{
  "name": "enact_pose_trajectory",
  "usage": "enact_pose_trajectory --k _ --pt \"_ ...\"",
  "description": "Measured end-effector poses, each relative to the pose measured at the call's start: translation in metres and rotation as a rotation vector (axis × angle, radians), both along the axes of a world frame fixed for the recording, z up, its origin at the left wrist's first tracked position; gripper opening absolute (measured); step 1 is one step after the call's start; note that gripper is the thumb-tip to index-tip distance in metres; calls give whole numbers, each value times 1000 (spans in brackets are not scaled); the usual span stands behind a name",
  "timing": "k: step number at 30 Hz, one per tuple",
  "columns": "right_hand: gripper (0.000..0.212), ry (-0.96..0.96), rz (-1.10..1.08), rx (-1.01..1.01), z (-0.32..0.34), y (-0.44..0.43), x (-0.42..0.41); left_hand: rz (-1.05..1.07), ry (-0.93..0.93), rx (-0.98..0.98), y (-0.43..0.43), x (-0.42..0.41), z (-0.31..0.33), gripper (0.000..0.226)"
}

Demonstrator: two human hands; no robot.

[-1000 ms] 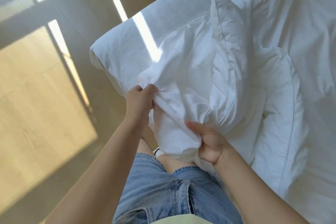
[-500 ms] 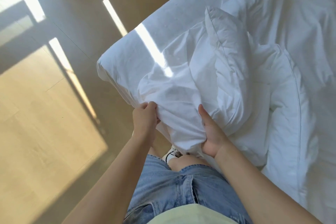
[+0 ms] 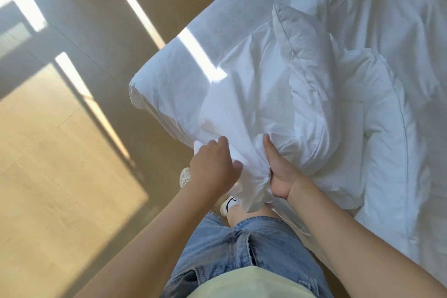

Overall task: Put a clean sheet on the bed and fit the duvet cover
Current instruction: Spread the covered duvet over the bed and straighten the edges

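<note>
At the near corner of a bed, mattress wrapped in a white sheet. Around it a pale wood floor, half in shade and crossed by bright strips of sunlight, one strip lying across the sheet close to that corner. Heaped just inside the corner, a white duvet with a piped seam, folded on itself and spreading toward the middle of the bed. Over its nearest end the duvet cover, bunched and wrinkled, hanging off the near edge of the bed.

Left hand extended from below, back upward, fingers curled into the cover's loose edge, thumb against the cloth. Right hand just beside it, palm showing, thumb straight up along the gathered cloth, clamping the bunch. Both forearms bare.

Right fingers buried behind the folds, unseen. Left fingertips blurred. Lower down, denim shorts and two white shoes, one partly behind the left wrist, the other partly under the hanging cloth. Far side of the bed cut off at the top and right. Hard to tell where duvet ends and cover begins among the white folds.
</note>
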State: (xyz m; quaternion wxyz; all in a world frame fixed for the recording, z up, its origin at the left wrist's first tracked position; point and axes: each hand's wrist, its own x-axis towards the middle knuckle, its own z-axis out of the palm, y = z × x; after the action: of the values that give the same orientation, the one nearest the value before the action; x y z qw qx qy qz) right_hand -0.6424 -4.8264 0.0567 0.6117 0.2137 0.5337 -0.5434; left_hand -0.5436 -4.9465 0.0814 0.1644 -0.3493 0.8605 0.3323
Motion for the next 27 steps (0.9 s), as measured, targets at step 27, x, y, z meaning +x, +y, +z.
enact_pose_trajectory --k 27 --pt "17 -50 175 169 -10 -17 -13 827 359 714 28 3 -32 20"
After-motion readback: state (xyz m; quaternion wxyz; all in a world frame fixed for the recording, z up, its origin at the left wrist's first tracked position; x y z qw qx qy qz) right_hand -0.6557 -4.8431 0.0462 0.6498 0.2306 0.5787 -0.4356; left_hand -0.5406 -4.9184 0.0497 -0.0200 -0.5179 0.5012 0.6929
